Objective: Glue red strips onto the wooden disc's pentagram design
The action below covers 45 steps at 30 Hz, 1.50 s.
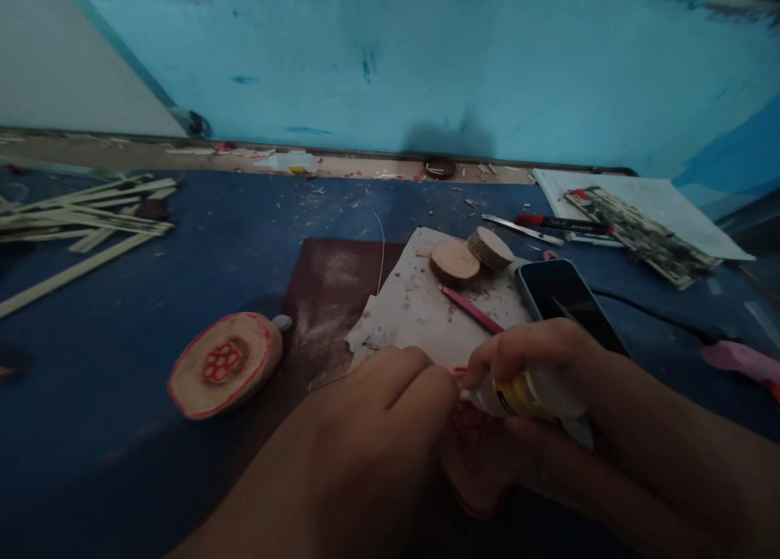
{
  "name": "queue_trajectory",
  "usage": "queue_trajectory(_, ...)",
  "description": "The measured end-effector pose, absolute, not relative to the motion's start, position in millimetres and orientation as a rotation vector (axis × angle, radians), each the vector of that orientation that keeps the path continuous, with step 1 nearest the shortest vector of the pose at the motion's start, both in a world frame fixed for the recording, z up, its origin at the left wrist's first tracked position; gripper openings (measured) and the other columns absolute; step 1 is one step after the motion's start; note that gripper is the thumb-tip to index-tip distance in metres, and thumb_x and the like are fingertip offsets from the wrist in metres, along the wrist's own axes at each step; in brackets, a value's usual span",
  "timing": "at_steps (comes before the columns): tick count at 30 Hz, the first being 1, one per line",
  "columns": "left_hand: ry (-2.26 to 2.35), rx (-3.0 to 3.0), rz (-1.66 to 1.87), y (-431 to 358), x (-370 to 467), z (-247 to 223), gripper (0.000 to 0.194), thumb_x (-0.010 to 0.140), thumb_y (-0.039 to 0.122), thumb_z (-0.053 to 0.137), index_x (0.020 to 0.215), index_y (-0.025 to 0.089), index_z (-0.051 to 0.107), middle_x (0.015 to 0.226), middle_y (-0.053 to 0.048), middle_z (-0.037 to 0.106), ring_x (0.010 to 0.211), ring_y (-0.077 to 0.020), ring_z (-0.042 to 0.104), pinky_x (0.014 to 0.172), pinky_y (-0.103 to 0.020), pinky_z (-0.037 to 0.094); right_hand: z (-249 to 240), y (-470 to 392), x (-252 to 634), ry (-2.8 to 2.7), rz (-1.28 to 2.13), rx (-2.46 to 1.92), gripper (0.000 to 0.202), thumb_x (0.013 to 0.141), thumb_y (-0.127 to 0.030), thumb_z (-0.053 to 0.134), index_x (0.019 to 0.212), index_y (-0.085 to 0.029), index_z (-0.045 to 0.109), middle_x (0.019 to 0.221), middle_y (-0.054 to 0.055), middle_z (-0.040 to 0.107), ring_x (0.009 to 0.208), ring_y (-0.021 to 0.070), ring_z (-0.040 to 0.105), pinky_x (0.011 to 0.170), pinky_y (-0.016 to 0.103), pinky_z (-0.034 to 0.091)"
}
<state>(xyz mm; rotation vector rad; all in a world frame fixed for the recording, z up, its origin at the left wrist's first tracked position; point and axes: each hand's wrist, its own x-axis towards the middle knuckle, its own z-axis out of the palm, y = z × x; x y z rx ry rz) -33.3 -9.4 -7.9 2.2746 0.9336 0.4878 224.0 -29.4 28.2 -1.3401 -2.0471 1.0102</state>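
Note:
My right hand (548,372) is wrapped round a small clear glue bottle (517,395) with a yellow label. The bottle lies tilted, its white nozzle pointing left toward my left hand (390,421). That hand is closed, knuckles up, with its fingertips hidden right by the nozzle; what it pinches cannot be made out. Beneath both hands is a wooden piece with red markings (475,470), dim and partly covered. Left of my hands, a wood slice (256,360) with a red rim and red circles at its centre rests on the table.
Two plain wood slices (454,261) and a pink pencil-like stick (472,309) lie on white paper (414,299). A phone (569,299) lies on the right, near a red-capped marker (564,223). Thin wooden strips (91,214) are piled at left. A blue wall (378,63) stands behind.

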Motion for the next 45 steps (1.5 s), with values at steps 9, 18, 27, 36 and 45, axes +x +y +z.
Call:
queue_trajectory(9, 0.897, 2.164, 0.365, -8.6, -32.0, -7.0, 0.015, 0.104, 0.019, 0.052, 0.102, 0.031, 0.061, 0.102, 0.008, 0.069, 0.091, -0.0168, 0.065, 0.071, -0.030, 0.044, 29.9, -31.8, 224.9, -2.082, 1.055, -1.381, 0.035, 0.091, -0.029, 0.079, 0.124, -0.038, 0.071, 0.095, 0.000, 0.081, 0.076, 0.0243, 0.079, 0.065, 0.030, 0.066)
queue_trajectory(18, 0.936, 2.188, 0.422, -7.3, -30.5, -2.2, 0.024, 0.101, 0.007, 0.050, 0.090, 0.029, 0.052, 0.090, 0.010, 0.063, 0.076, -0.0110, 0.062, 0.064, -0.026, 0.042, 29.3, -31.9, 225.2, -2.123, 1.077, -1.398, 0.034, 0.094, -0.027, 0.076, 0.125, -0.036, 0.067, 0.099, 0.000, 0.081, 0.081, 0.0241, 0.079, 0.068, 0.030, 0.066)
queue_trajectory(27, 0.976, 2.220, 0.450, -11.2, -33.6, -5.5, 0.026, 0.101, 0.005, 0.051, 0.089, 0.028, 0.048, 0.086, 0.010, 0.057, 0.071, -0.0111, 0.057, 0.063, -0.026, 0.039, 27.2, -29.6, 224.6, -2.143, 1.186, -1.289, 0.049, 0.096, -0.014, 0.069, 0.132, -0.041, 0.051, 0.105, -0.009, 0.081, 0.086, 0.0142, 0.079, 0.075, 0.020, 0.062)
queue_trajectory(36, 0.976, 2.306, 0.349, -2.0, -31.5, 3.6, 0.021, 0.098, 0.008, 0.048, 0.090, 0.027, 0.053, 0.093, 0.003, 0.062, 0.080, -0.0190, 0.059, 0.062, -0.031, 0.040, 22.9, -28.0, 224.9, -2.133, 1.089, -1.278, 0.058, 0.095, -0.015, 0.071, 0.140, -0.042, 0.046, 0.099, -0.007, 0.082, 0.075, 0.0155, 0.081, 0.064, 0.020, 0.063)
queue_trajectory(45, 1.075, 2.258, 0.277, 1.2, -30.1, 3.6, 0.010, 0.102, 0.020, 0.052, 0.099, 0.027, 0.059, 0.092, 0.002, 0.065, 0.090, -0.0206, 0.063, 0.073, -0.027, 0.051, 15.0, -29.5, 228.2, -2.081, 1.184, -1.303, 0.053, 0.100, -0.023, 0.068, 0.143, -0.043, 0.044, 0.096, -0.006, 0.082, 0.073, 0.0171, 0.081, 0.064, 0.023, 0.066)
